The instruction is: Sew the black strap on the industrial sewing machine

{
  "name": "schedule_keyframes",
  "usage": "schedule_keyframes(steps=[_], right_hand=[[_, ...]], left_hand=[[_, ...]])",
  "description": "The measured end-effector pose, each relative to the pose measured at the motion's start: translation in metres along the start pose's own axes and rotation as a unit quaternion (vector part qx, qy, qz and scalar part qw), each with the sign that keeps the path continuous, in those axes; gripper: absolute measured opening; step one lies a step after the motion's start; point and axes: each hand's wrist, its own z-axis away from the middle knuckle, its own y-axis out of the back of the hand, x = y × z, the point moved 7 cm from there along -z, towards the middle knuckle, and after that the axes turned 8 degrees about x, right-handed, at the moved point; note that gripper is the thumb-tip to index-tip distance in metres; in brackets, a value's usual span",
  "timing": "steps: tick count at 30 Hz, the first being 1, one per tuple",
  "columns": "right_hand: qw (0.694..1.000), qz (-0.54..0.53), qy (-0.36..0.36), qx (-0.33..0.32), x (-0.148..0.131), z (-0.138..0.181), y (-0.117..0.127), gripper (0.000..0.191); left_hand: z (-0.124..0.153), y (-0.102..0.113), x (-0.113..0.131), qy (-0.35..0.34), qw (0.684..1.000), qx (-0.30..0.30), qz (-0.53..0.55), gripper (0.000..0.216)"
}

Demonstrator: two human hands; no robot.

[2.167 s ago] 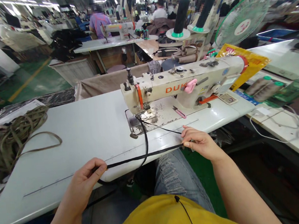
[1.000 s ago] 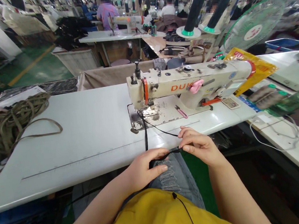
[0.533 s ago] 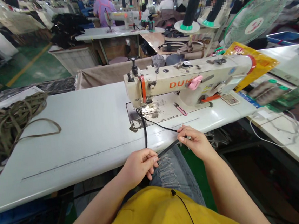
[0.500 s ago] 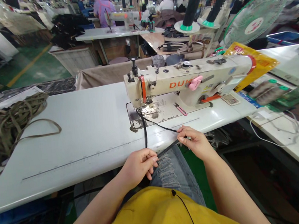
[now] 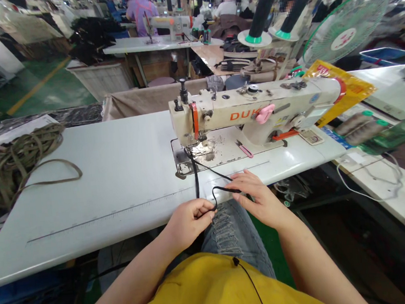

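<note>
A narrow black strip point(image 5: 196, 181) comes down from under the needle of the white sewing machine point(image 5: 216, 112) toward my lap. My left hand point(image 5: 191, 222) pinches it between thumb and fingertips just off the table's front edge. Between the hands the strip bends in a slack curve. My right hand point(image 5: 253, 197) has the strip loosely between its thumb and outstretched fingers, at the table edge. A second black length point(image 5: 213, 170) slants from the needle area to the right fingers. Part of the strip is hidden under both hands.
Pink thread snips point(image 5: 244, 149) lie on the machine bed. A bundle of olive tape point(image 5: 17, 160) is heaped at the table's left end. Thread cones point(image 5: 262, 12) and a green fan point(image 5: 346, 28) stand behind, right. A person point(image 5: 142, 14) is farther back.
The strip between my hands was taut and straight; now it sags in a curve. My right hand has shifted slightly left, its fingers less tightly pinched.
</note>
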Motion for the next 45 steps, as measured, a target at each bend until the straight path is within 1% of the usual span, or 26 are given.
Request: schedule_keyframes(steps=[3,5,6,7,9,10,11,14,17,21,25,28,33,37,40,45], right_hand=[[0.999,0.031,0.023,0.027,-0.021,-0.003,0.000,0.044],[0.998,0.035,0.035,0.033,-0.031,-0.005,-0.002,0.049],[0.999,0.028,0.042,0.019,-0.035,-0.006,-0.005,0.046],[0.999,0.016,0.048,-0.002,-0.038,-0.006,-0.009,0.038],[0.998,-0.013,0.051,-0.041,-0.039,-0.006,-0.016,0.018],[0.997,-0.027,0.048,-0.052,-0.037,-0.006,-0.018,0.012],[0.997,-0.038,0.042,-0.056,-0.034,-0.006,-0.019,0.011],[0.996,-0.057,0.014,-0.062,-0.020,-0.005,-0.016,0.017],[0.996,-0.071,-0.009,-0.062,-0.006,-0.002,-0.009,0.024],[0.993,-0.096,-0.017,-0.062,0.006,0.002,0.001,0.030],[0.993,-0.101,-0.008,-0.064,0.008,0.002,0.005,0.031],[0.994,-0.099,0.012,-0.051,0.007,0.001,0.005,0.031],[0.995,-0.097,0.030,-0.015,0.009,0.002,0.005,0.031],[0.995,-0.090,0.036,-0.004,0.011,0.003,0.005,0.029],[0.995,-0.089,0.033,-0.006,0.012,0.003,0.004,0.030],[0.995,-0.091,0.033,-0.010,0.014,0.003,0.003,0.031]], left_hand=[[0.000,-0.001,0.001,-0.003,1.000,-0.003,-0.007,0.026],[0.000,0.000,0.004,-0.007,1.000,0.001,-0.014,0.028],[0.000,0.001,0.007,-0.014,1.000,0.003,-0.020,0.029],[0.000,0.002,0.011,-0.024,0.999,0.004,-0.027,0.028],[0.001,0.004,0.017,-0.039,0.998,-0.002,-0.038,0.025],[0.002,0.006,0.019,-0.039,0.998,-0.005,-0.040,0.024],[0.002,0.008,0.019,-0.033,0.999,-0.006,-0.039,0.023],[0.004,0.015,0.016,-0.007,0.999,-0.009,-0.039,0.026],[0.006,0.020,0.012,0.011,0.999,-0.010,-0.045,0.028],[0.008,0.023,0.007,0.025,0.998,-0.009,-0.049,0.029],[0.008,0.022,0.000,0.033,0.998,-0.003,-0.045,0.030],[0.007,0.023,-0.003,0.028,0.998,0.018,-0.051,0.029],[0.007,0.024,0.005,-0.019,0.993,0.058,-0.096,0.025],[0.008,0.027,0.012,-0.044,0.987,0.084,-0.130,0.024],[0.008,0.027,0.012,-0.037,0.988,0.086,-0.127,0.024],[0.007,0.025,0.007,-0.010,0.993,0.071,-0.091,0.026]])
